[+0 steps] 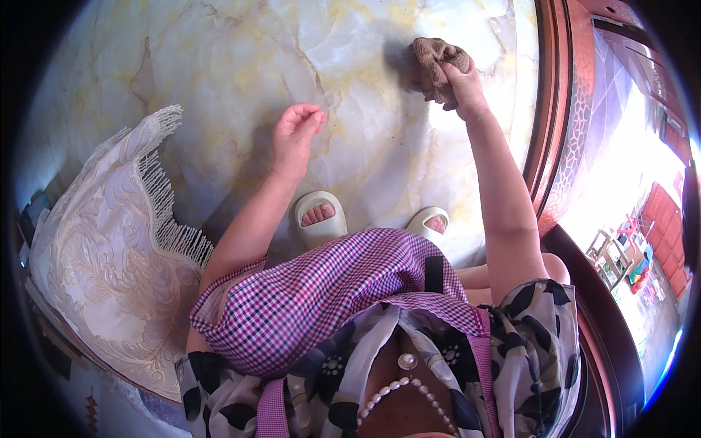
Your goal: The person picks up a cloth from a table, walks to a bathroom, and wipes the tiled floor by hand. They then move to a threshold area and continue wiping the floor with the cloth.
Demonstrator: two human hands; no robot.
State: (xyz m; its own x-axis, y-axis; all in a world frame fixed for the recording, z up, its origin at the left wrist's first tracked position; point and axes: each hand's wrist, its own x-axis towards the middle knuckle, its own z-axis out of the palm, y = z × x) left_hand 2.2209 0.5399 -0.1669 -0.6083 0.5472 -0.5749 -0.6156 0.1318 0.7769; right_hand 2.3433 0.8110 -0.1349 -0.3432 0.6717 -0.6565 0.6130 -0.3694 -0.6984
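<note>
My right hand (467, 89), arm stretched forward, grips a crumpled brown cloth (438, 60). The cloth is bunched under my fingers, with the thumb on its near side, and lies against or just above the marble-patterned floor (219, 58); which of the two I cannot tell. To the left and somewhat nearer, my left hand (296, 139) is raised over the floor. Its fingers are curled in against the thumb, and nothing shows between them.
A cream patterned cloth with a fringe (109, 270) drapes at the left. My feet in pale slippers (321, 232) stand below my hands. Along the right runs a reddish-brown door frame (549, 109), with a bright area and small wooden stools (613, 255) beyond.
</note>
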